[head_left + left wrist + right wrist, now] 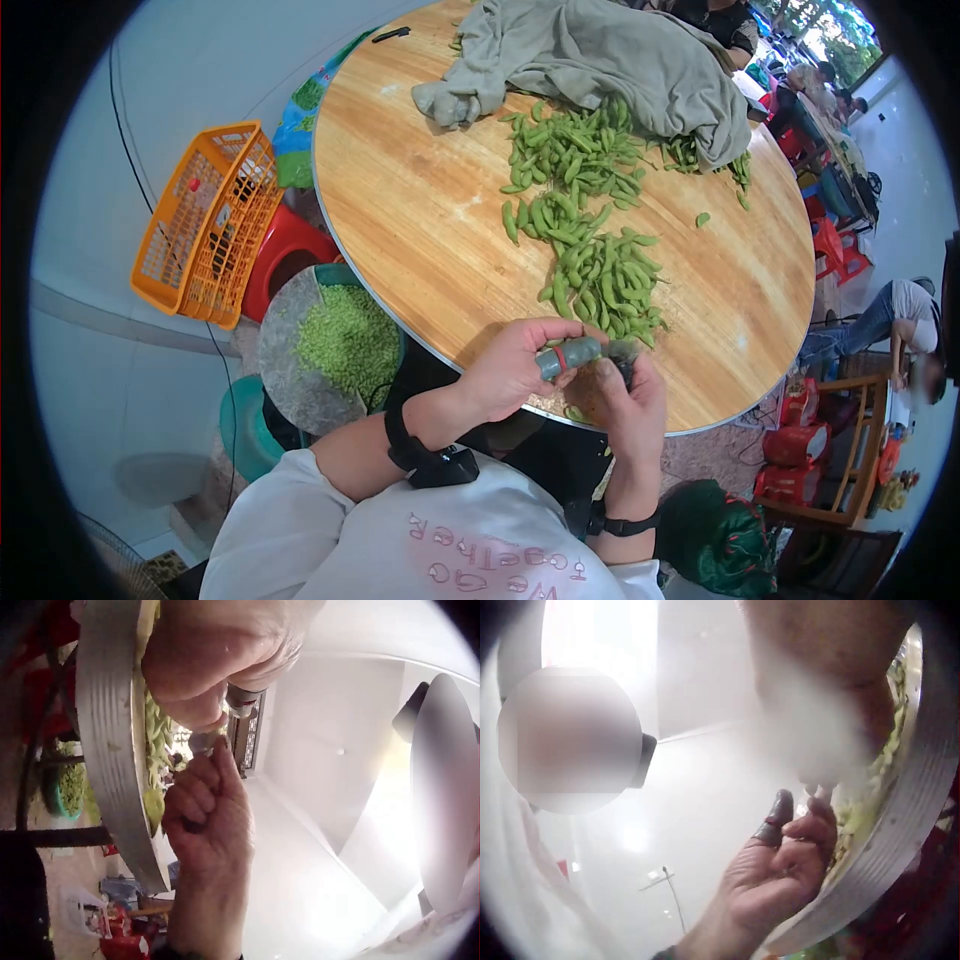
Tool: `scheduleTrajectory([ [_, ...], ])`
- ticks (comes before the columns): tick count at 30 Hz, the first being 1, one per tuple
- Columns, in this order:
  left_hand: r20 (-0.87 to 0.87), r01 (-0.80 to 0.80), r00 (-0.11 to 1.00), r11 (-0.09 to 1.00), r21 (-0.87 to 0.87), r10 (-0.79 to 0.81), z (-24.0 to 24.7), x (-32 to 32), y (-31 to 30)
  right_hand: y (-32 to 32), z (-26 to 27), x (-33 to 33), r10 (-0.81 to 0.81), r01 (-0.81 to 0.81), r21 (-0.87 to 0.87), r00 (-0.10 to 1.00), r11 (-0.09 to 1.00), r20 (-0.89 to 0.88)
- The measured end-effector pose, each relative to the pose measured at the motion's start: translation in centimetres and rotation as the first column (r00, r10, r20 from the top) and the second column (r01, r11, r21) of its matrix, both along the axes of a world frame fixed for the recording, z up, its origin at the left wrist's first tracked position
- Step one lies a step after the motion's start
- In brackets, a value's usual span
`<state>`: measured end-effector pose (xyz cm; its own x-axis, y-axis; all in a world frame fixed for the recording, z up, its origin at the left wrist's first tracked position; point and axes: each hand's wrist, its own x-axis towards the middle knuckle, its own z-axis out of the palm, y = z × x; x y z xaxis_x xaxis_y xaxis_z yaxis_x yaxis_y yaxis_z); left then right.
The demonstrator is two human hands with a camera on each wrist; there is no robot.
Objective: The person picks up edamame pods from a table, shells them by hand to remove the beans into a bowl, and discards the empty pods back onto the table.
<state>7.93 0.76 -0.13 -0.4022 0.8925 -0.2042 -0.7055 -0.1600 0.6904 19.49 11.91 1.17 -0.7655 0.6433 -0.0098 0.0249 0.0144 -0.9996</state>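
Above the near table edge, my left hand (505, 370) and right hand (637, 410) meet at their fingertips. Both have curled fingers and pinch a small green pod, mostly hidden between them. A grey cover with a red band (568, 357) wraps the left thumb; dark covering shows on a right-hand digit. Just beyond the hands lies a heap of green pods (610, 285). The left wrist view shows the left hand (217, 660) above the right hand (210, 825); in the right wrist view the left hand (780, 877) faces the right hand (832, 682).
A grey cloth (600, 60) covers pods at the far side of the round wooden table (420, 190). Left of it stand a container of shelled beans (350, 335), a red stool (285, 255) and an orange crate (205, 225). People sit beyond and to the right.
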Motion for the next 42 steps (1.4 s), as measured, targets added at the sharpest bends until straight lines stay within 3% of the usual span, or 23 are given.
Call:
scheduleTrajectory([
  [2, -0.004, 0.041, 0.999, 0.999, 0.001, -0.041, -0.2, 0.0, 0.2, 0.1, 0.4, 0.8, 0.224, -0.192, -0.356, 0.973, 0.915, 0.051],
  [3, -0.032, 0.012, 0.999, 0.999, -0.036, -0.013, -0.2, -0.1, 0.2, -0.2, 1.0, 0.8, 0.263, -0.225, -0.404, 0.964, 0.887, 0.04],
  [7, -0.181, -0.004, 0.983, 0.987, -0.158, -0.025, 0.6, -0.5, 0.3, 0.0, 0.6, 1.3, 0.298, -0.289, -0.472, 0.953, 0.833, -0.058],
  [10, -0.258, -0.095, 0.964, 0.988, -0.119, 0.062, -0.2, 0.0, 0.7, 0.0, 0.3, 1.4, 0.299, -0.283, -0.466, 0.953, 0.838, -0.041],
  [14, -0.397, -0.106, 0.916, 0.988, -0.113, 0.052, 0.1, 0.2, 0.7, 0.0, 0.1, 1.5, 0.301, -0.272, -0.544, 0.953, 0.794, -0.037],
  [16, -0.722, -0.175, 0.692, 0.976, -0.129, 0.028, 0.9, 0.4, 0.5, 0.0, 0.2, 1.4, 0.298, -0.262, -0.567, 0.954, 0.781, -0.031],
  [17, -0.722, -0.173, 0.691, 0.976, -0.13, 0.027, 0.7, 0.4, 0.5, -0.1, 0.3, 1.5, 0.294, -0.264, -0.607, 0.954, 0.75, -0.052],
  [19, -0.293, 0.03, 0.955, 0.999, -0.036, -0.039, -0.3, 0.2, 0.5, -0.2, 0.3, 1.6, 0.286, -0.265, -0.644, 0.955, 0.718, -0.074],
  [20, -0.294, 0.031, 0.955, 0.999, -0.037, -0.041, -0.7, -0.1, 0.4, -0.2, 0.2, 1.8, 0.289, -0.287, -0.697, 0.95, 0.658, -0.119],
  [22, 0.172, 0.2, 0.96, 0.97, 0.135, -0.222, -1.0, -0.7, 0.1, -0.2, 0.1, 2.0, 0.283, -0.309, -0.743, 0.944, 0.594, -0.166],
  [25, 0.213, 0.19, 0.95, 0.964, 0.188, -0.229, -1.0, -0.5, 0.4, -0.3, 0.1, 1.9, 0.26, -0.279, -0.75, 0.954, 0.6, -0.147],
  [26, 0.211, 0.192, 0.95, 0.963, 0.188, -0.23, -0.6, -0.1, 0.6, -0.3, -0.2, 1.7, 0.247, -0.246, -0.629, 0.965, 0.738, -0.087],
  [27, 0.029, 0.107, 0.994, 0.991, 0.078, -0.109, 0.0, 0.6, 0.8, -0.4, -0.5, 1.6, 0.223, -0.209, -0.485, 0.974, 0.849, -0.029],
  [28, -0.166, -0.001, 0.986, 1.0, -0.013, -0.001, 0.3, 1.1, 1.0, -0.5, -0.7, 1.4, 0.223, -0.209, -0.485, 0.974, 0.849, -0.029],
  [29, -0.166, -0.002, 0.986, 1.0, -0.013, 0.0, 0.3, 1.1, 1.2, -0.7, -0.9, 1.3, 0.165, -0.15, -0.195, 0.984, 0.969, 0.062],
  [30, -0.213, -0.038, 0.977, 0.998, -0.044, 0.028, 0.3, 1.2, 1.3, -0.8, -1.0, 1.2, 0.081, -0.097, 0.118, 0.988, 0.988, 0.131],
  [32, -0.26, -0.074, 0.964, 0.995, -0.071, 0.053, 0.2, 1.0, 1.3, -0.7, -0.5, 0.9, 0.044, -0.046, 0.01, 0.99, 0.999, 0.135],
  [34, 0.028, 0.012, 1.0, 0.998, -0.055, -0.011, -0.3, 0.6, 0.8, -0.4, -0.2, 0.5, 0.008, 0.006, -0.098, 0.99, 0.995, 0.143],
  [37, -0.075, -0.034, 0.997, 0.999, -0.02, 0.032, -1.2, 0.8, 1.4, -0.4, -0.6, -0.2, 0.007, 0.022, -0.246, 0.993, 0.969, 0.117],
  [38, -0.073, -0.033, 0.997, 0.999, -0.022, 0.031, -1.2, 1.0, 1.6, -1.1, -0.9, -0.6, -0.093, 0.07, 0.189, 0.989, 0.98, 0.116],
  [39, -0.207, -0.083, 0.976, 0.994, -0.072, 0.066, -1.0, 1.2, 1.8, -1.5, -1.1, -0.8, -0.181, 0.104, 0.587, 0.981, 0.803, 0.074],
  [40, -0.339, -0.14, 0.936, 0.984, -0.113, 0.094, -0.7, 1.3, 1.9, -1.6, -1.0, -0.7, -0.181, 0.103, 0.588, 0.981, 0.802, 0.075],
  [42, -0.288, -0.111, 0.955, 0.986, -0.128, 0.07, -0.4, 0.8, 1.7, -1.6, -0.9, -0.5, -0.128, 0.046, 0.538, 0.985, 0.842, 0.116],
])
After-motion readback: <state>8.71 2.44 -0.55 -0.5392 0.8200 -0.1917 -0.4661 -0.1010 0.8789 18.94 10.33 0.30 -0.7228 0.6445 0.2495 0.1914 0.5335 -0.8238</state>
